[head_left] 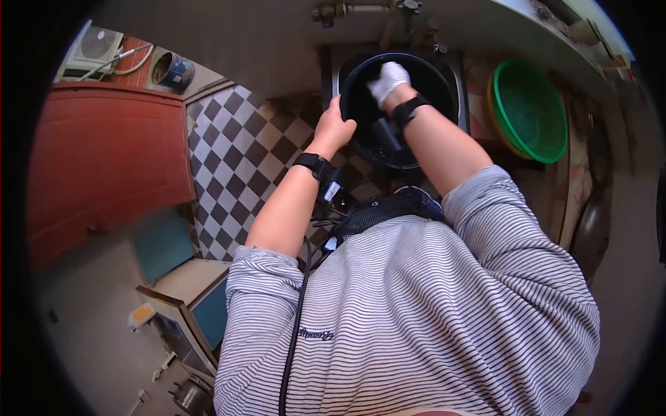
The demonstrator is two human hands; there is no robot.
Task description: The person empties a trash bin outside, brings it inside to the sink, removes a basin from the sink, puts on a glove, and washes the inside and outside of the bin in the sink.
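Note:
A round black basin (361, 69) sits in front of me, framed by a metal-edged sink (459, 90). At its left rim, my left hand (334, 128) is closed on the edge, with the fingers partly hidden. My right hand (400, 94) reaches inside, closed on a crumpled white cloth (393, 73) near the far inner wall; motion blurs it a little. Below that hand a dark, roughly cylindrical shape (386, 134) shows in the basin, and I cannot tell what it is. Black straps circle both wrists.
Green and yellow basins (510, 114) are stacked on the right. Beyond the sink, taps and pipes (361, 10) run along the wall. Checkered floor (232, 139) and a red door (111, 152) lie to the left. A black cable (295, 326) hangs down my front.

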